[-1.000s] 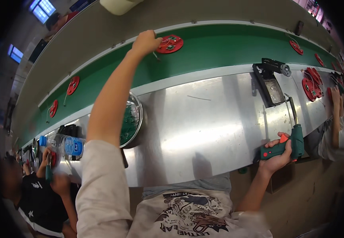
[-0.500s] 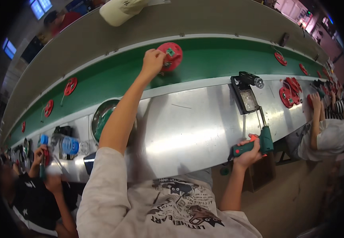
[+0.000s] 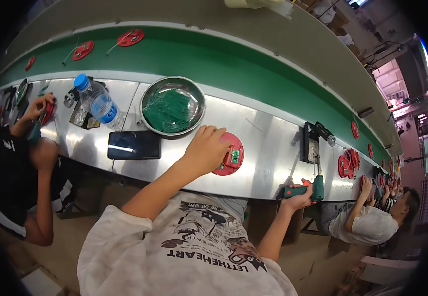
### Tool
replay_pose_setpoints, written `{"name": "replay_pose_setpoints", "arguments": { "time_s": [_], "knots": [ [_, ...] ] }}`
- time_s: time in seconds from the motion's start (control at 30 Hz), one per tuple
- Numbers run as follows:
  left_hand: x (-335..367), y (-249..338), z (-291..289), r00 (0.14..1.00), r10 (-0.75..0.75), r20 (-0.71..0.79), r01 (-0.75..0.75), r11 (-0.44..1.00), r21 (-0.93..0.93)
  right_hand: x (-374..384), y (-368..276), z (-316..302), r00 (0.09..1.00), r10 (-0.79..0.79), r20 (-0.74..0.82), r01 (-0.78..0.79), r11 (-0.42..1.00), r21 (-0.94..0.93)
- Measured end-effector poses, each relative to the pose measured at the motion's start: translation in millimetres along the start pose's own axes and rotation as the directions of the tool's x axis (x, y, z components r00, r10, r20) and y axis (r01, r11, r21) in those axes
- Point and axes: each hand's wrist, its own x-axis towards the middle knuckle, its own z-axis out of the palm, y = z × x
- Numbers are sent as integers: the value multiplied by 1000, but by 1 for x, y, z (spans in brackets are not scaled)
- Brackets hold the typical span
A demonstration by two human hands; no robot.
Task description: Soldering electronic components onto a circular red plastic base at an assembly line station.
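Note:
My left hand (image 3: pixel 207 148) grips the left edge of a red round disc (image 3: pixel 234 166), which carries a small green circuit board. The disc is at the metal worktop, in front of my body; the fingers hide part of it. In my right hand (image 3: pixel 300 198) is a green soldering gun (image 3: pixel 317 186) with an orange-red trigger. Its metal tip points away from me, beside a black soldering iron stand (image 3: pixel 304 143).
A steel bowl (image 3: pixel 200 121) of green pieces stands left of the disc, near a black phone (image 3: pixel 134 145) and a water bottle (image 3: pixel 100 103). Red discs (image 3: pixel 131 37) ride the green belt (image 3: pixel 233 64). More discs (image 3: pixel 346 165) lie right of the stand. People work on both sides.
My left hand has brought the red disc from the green belt back toward me, over the metal worktop. My right hand still holds the soldering gun by the stand. The view has turned.

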Motion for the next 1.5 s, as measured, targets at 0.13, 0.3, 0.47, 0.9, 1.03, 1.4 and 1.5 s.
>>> {"name": "replay_pose_setpoints", "arguments": {
  "time_s": [0.13, 0.3, 0.47, 0.9, 1.03, 1.4, 1.5],
  "knots": [
    [11, -26, -38, 990, 26, -137, -34, 998, -55, -5, -1, 4, 997, 37, -60, -36, 999, 28],
    [23, -94, -71, 991, -96, -87, 113, 972, 208, 4, 7, -12, 998, 44, 35, -46, 997, 57],
    [31, -121, -65, 983, -164, 85, 141, 964, 224, 8, 6, -17, 997, 61, 55, -64, 996, 59],
    [31, -129, -64, 983, -162, 92, 152, 983, 100, 15, 13, -19, 999, 19, 40, -19, 1000, 14],
    [30, -129, -65, 988, -143, 59, 137, 986, 94, 9, 9, -11, 998, 25, 49, -26, 999, 21],
    [38, -84, -66, 989, -112, -93, 64, 907, -416, 7, 13, -25, 995, -46, 87, 34, 989, 143],
    [33, -60, -64, 995, -79, -69, 41, 897, -440, 1, 11, -19, 984, -52, 171, 31, 992, 125]
  ]
}}
